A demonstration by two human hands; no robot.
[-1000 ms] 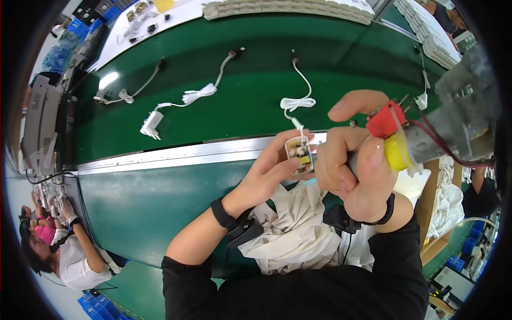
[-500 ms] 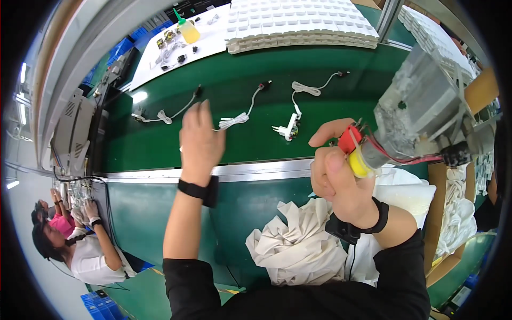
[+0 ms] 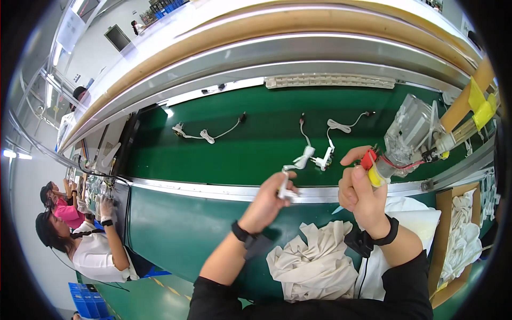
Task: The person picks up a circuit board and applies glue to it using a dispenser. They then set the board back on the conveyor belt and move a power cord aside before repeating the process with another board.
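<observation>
My left hand (image 3: 261, 208) is closed on a white plug adapter (image 3: 284, 192) above the metal edge of the bench. Its white cord (image 3: 305, 154) trails onto the green surface and ends in a dark connector. My right hand (image 3: 364, 200) grips the red-and-yellow end (image 3: 374, 172) of a grey hanging tool, which has red and black wires; its fingers partly cover that end. Just left of this hand lies a second white adapter (image 3: 322, 161), its circuit board exposed and its cord bundled. A third corded adapter (image 3: 178, 129) rests farther left.
Crumpled cream cloth (image 3: 314, 264) lies in front of me, beside white sheeting (image 3: 408, 216). A cardboard box (image 3: 445, 224) of pale material stands at right. Metal rails (image 3: 256, 50) cross above the bench's far side. Co-workers (image 3: 96, 250) sit at left.
My left hand has come right and toward me, taking hold of the middle adapter and drawing its cord along. The right hand keeps its grip on the tool. The view has tilted upward.
</observation>
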